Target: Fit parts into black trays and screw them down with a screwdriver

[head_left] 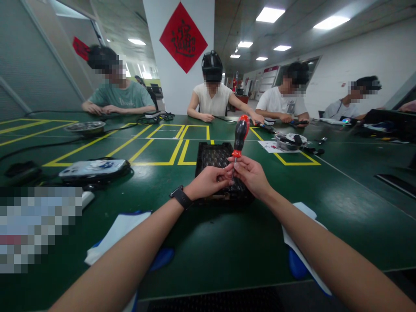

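Observation:
A screwdriver (241, 132) with a red and black handle stands nearly upright, handle up and a thin shaft down. My right hand (251, 173) is closed, its fingers pinching the shaft just below the handle. Beside the lower shaft, my left hand (211, 182) is closed in a pinch, and what lies between its fingertips is too small to make out. Both hands are over a black plastic tray (203, 152) with a patterned, grid-like floor. My hands cover part of the tray and the screwdriver's tip. A dark watch (182, 197) is on my left wrist.
Yellow tape lines mark the green table (208, 251). White and blue gloves (121, 229) lie under my forearms. A phone (94, 169) rests at left. Metal bowls (85, 128) (291, 141) stand left and right, with cables nearby. Several people sit across the table.

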Motion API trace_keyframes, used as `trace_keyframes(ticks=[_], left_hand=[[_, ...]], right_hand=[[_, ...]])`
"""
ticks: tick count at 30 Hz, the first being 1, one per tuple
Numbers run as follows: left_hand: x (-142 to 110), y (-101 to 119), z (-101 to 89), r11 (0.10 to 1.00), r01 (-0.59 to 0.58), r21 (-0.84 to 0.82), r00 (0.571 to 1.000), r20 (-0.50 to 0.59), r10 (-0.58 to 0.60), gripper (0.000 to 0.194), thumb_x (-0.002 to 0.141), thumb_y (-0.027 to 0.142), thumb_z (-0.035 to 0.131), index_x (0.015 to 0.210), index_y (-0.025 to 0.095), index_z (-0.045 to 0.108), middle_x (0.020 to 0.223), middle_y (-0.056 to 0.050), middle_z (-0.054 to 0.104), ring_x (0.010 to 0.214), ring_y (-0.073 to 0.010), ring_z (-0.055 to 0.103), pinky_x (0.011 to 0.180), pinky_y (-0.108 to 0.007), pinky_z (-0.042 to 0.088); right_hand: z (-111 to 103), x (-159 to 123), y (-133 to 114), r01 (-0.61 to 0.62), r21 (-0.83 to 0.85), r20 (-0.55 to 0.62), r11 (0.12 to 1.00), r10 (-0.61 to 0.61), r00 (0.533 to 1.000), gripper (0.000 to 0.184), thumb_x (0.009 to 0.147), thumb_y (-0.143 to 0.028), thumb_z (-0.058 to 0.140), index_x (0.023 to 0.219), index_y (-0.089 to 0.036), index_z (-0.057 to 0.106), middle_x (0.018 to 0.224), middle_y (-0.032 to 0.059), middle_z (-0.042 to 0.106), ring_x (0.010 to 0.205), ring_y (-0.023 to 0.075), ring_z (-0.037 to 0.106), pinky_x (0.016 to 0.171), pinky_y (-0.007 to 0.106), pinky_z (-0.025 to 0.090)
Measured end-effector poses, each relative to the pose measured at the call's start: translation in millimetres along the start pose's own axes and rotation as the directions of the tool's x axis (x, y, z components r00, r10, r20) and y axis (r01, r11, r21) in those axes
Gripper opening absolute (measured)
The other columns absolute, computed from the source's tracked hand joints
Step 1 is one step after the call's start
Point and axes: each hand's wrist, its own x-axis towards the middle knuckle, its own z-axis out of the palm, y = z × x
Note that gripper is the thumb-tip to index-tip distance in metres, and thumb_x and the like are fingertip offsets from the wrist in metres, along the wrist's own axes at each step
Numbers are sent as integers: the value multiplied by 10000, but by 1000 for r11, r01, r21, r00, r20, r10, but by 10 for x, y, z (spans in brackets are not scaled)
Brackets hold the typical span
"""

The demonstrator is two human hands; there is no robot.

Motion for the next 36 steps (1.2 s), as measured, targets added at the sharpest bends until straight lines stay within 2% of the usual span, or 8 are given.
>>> trace_keyframes(ticks=[8, 13, 16, 19, 25, 30, 36], left_hand=[[0, -46, 32, 999, 47, -9, 999, -17, -48, 265, 752, 366, 586, 711, 107, 624, 681, -10, 635, 628, -103, 546, 611, -201, 407], [6, -45, 9, 999, 33, 7, 999, -10, -33, 250, 764, 350, 578, 762, 112, 653, 718, -27, 664, 651, -119, 578, 635, -214, 425], [5, -51, 1, 999, 32, 34, 999, -24, -31, 251, 771, 352, 572, 774, 117, 660, 723, -29, 672, 668, -128, 591, 648, -220, 431], [4, -59, -1, 999, 35, 24, 999, -17, -34, 222, 779, 316, 564, 793, 123, 671, 770, -35, 688, 707, -140, 612, 668, -226, 442], [12, -71, 2, 999, 35, -8, 999, -18, -35, 183, 795, 244, 532, 819, 132, 675, 821, -37, 697, 747, -142, 627, 716, -237, 457], [12, -80, 12, 998, 56, -24, 996, -73, -58, 203, 780, 299, 562, 789, 124, 663, 760, -39, 684, 684, -127, 607, 679, -238, 460], [24, -77, 23, 989, 85, -125, 993, -72, -94, 250, 734, 342, 621, 812, 106, 651, 735, -47, 670, 661, -118, 600, 664, -238, 477]], right_hand=[[9, -5, 10, -24, -1, -109, 1000, 24, 994, 302, 627, -302, 731, 839, -173, 558, 792, 16, 680, 663, 118, 642, 646, 269, 528], [7, 7, 31, 8, -2, -146, 1000, -9, 989, 270, 629, -292, 732, 786, -171, 548, 757, 5, 680, 633, 116, 639, 607, 255, 531], [15, 12, 44, 24, 9, -142, 1000, -23, 990, 232, 687, -321, 684, 830, -155, 608, 768, 30, 683, 648, 120, 636, 618, 264, 532], [29, 9, 32, 22, -3, -117, 1000, -22, 993, 270, 731, -342, 639, 920, -149, 648, 804, 49, 684, 678, 130, 633, 613, 270, 529], [-17, 9, 9, -1, -37, -22, 999, 1, 1000, 391, 711, -316, 660, 1077, -191, 606, 976, 67, 668, 802, 156, 638, 690, 301, 524], [-41, 25, 42, 2, 5, -77, 1000, -2, 997, 340, 648, -256, 714, 969, -179, 630, 893, 45, 679, 781, 145, 643, 752, 315, 520], [-6, 22, 34, -3, 7, -163, 1000, 4, 987, 289, 571, -228, 763, 799, -175, 595, 784, 2, 662, 685, 119, 627, 691, 290, 522]])
